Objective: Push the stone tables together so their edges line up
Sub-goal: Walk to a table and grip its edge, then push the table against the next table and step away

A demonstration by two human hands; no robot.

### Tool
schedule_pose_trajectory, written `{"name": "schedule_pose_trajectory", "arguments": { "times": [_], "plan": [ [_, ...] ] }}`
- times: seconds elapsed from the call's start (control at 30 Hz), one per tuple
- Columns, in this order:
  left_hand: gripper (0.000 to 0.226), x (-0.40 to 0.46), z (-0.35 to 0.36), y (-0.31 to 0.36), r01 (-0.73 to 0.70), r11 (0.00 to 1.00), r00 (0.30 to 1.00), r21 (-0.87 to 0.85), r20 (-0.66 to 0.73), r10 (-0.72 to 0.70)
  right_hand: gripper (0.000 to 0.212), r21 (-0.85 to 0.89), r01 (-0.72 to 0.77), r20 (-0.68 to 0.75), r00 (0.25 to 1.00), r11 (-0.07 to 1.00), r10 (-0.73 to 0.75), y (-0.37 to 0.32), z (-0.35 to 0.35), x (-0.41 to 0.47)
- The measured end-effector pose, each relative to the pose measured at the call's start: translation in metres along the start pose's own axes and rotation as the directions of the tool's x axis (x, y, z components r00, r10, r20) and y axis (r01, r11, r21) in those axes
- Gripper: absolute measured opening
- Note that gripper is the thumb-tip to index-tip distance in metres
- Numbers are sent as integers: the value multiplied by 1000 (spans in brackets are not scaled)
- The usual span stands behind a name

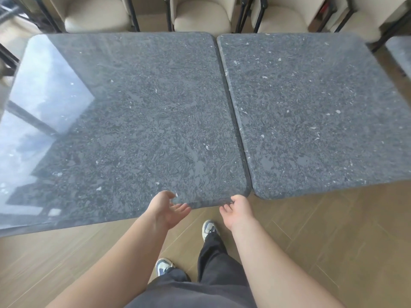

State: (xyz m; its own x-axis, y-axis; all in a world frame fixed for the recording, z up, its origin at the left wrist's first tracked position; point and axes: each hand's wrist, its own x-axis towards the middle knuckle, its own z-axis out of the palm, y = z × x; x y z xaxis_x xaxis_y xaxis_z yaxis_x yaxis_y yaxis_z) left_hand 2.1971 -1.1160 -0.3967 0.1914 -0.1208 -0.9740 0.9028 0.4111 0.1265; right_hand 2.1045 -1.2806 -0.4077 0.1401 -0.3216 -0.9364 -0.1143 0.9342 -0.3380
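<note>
While the two stone tables sit side by side, a thin dark seam runs between them from the far edge to the near edge; the left table (124,121) is the larger in view, glossy, with a pale reflection across its left side; the right table (311,116) meets it along that seam, touching or very nearly so, I cannot tell which. At the near end the edges are not flush; the left table's near right corner reaches closer to the person than the right table's near left corner, so there is a small step at the seam.

Both hands are at that near right corner of the left table; the left hand (166,210) is palm up, fingers relaxed and spread, thumb lifted over the top surface, fingertips at or just under the near edge, gripping nothing firmly that I can see; the right hand (236,210) is also palm up, fingers loosely curled beneath the rounded corner, thumb by the rim; whether they actually press the underside is hidden.

Below, dark trousers (213,274) and two white and blue shoes (209,228) stand on a wooden floor (333,230); beige cushioned chairs (202,16) line the far edge of both tables; a sliver of another stone top (400,54) shows at the right.
</note>
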Motion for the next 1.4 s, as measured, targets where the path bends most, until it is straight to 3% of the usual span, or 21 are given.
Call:
{"name": "schedule_pose_trajectory", "arguments": {
  "times": [0.23, 0.47, 0.77, 0.9, 1.03, 1.2, 1.4],
  "plan": [
    [60, -24, -1, -11, -61, 998, 998, 1, 12, 61, 42, -28, 58, 36, 998, 998, -57, -10, -12, -27],
    [55, -49, 42, -36, -218, 974, 974, -58, 58, 221, 36, -135, 105, 175, 981, 985, -80, -88, -17, -27],
    [32, -108, 153, -94, -525, 847, 828, -80, 180, 531, 31, -121, 319, 495, 840, 940, -221, -262, -49, -64],
    [35, -135, 192, -114, -645, 763, 745, -26, 201, 636, 31, -95, 436, 591, 748, 895, -302, -306, -50, -86],
    [32, -171, 213, -113, -779, 627, 604, -8, 257, 754, 30, -64, 552, 661, 648, 831, -379, -331, -44, -108],
    [30, -221, 226, -104, -936, 352, 328, -14, 330, 885, 32, 15, 703, 710, 493, 711, -503, -355, -35, -145],
    [31, -274, 239, -91, -998, 49, 34, -27, 400, 916, 36, 188, 833, 769, 205, 520, -606, -374, -19, -199]
  ]
}}
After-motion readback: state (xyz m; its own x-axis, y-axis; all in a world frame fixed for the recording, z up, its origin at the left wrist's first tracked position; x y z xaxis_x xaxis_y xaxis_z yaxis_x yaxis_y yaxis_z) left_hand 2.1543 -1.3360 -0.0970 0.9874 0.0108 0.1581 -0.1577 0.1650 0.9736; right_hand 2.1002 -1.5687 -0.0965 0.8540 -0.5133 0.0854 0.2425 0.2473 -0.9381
